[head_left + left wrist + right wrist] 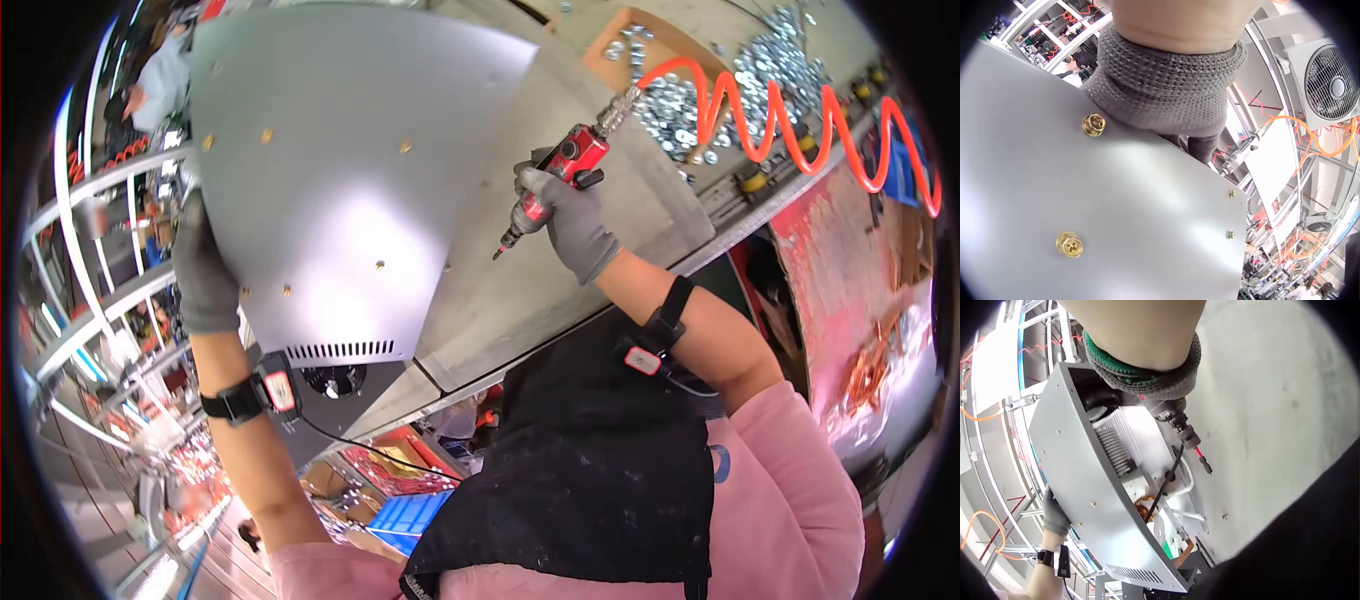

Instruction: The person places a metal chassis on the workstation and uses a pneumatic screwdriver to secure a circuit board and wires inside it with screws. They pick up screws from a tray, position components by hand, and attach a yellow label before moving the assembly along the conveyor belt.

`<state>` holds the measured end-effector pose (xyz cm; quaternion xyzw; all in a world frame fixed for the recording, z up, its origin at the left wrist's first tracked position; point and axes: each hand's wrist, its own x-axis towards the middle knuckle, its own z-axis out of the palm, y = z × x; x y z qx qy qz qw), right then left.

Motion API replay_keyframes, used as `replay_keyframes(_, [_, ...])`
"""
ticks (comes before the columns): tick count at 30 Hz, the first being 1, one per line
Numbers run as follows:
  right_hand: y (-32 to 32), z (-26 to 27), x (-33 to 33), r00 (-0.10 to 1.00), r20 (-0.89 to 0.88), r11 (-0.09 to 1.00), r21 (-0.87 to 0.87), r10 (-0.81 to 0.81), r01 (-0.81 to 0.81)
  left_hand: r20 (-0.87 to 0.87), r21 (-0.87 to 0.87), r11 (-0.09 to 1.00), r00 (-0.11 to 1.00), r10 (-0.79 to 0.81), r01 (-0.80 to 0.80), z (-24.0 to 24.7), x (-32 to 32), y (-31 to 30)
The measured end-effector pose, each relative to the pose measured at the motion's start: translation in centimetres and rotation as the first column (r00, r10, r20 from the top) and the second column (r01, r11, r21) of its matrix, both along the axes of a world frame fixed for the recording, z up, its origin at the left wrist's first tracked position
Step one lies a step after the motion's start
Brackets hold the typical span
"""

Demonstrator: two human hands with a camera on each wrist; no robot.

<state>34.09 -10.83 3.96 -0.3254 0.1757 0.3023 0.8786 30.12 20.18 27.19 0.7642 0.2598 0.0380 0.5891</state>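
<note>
My gloved right hand grips a red air screwdriver, its bit pointing down toward the bench. In the right wrist view the screwdriver's bit shows beside the open side of a grey metal housing. That housing holds a finned coil, wires and tubing. Its broad panel faces up in the head view, with several brass screws standing in it. At the panel's left edge lies my gloved left hand; its fingers are mostly hidden behind the edge in the left wrist view.
An orange coiled hose runs from the screwdriver to the right. Loose metal fasteners lie heaped at the back of the bench, beside a cardboard piece. A loose screw lies near the housing. Below is a blue crate.
</note>
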Motion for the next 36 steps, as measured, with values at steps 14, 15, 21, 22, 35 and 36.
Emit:
replay_keyframes(14, [8.0,-4.4,-6.4,0.998,0.028,0.997,0.048,0.062,-0.063,0.052,-0.111,0.987,0.991,0.124,-0.117,-0.8,0.4,0.4])
replay_keyframes(15, [7.5,-3.6,-6.3,0.998,0.041,0.999,-0.035,-0.036,0.038,0.037,-0.094,0.988,0.991,0.126,-0.122,-0.8,0.3,0.1])
replay_keyframes(21, [-2.0,-1.4,-3.2,0.984,0.165,0.987,-0.139,-0.062,0.086,-0.036,0.081,0.983,0.986,-0.165,0.168,-0.4,-2.1,-3.1])
replay_keyframes(22, [-3.7,0.0,-2.6,0.979,0.187,0.979,-0.167,-0.084,0.116,-0.078,0.138,0.972,0.98,-0.182,0.191,-0.5,-2.4,-4.5])
replay_keyframes(35, [-18.6,15.8,0.0,0.912,0.403,0.955,-0.231,-0.082,0.188,-0.327,0.336,0.799,0.857,-0.397,0.498,-6.9,-2.4,-22.0])
replay_keyframes(36, [-18.5,17.0,0.3,0.884,0.456,0.959,-0.192,-0.1,0.208,-0.321,0.362,0.795,0.866,-0.383,0.486,-6.3,-2.4,-22.3])
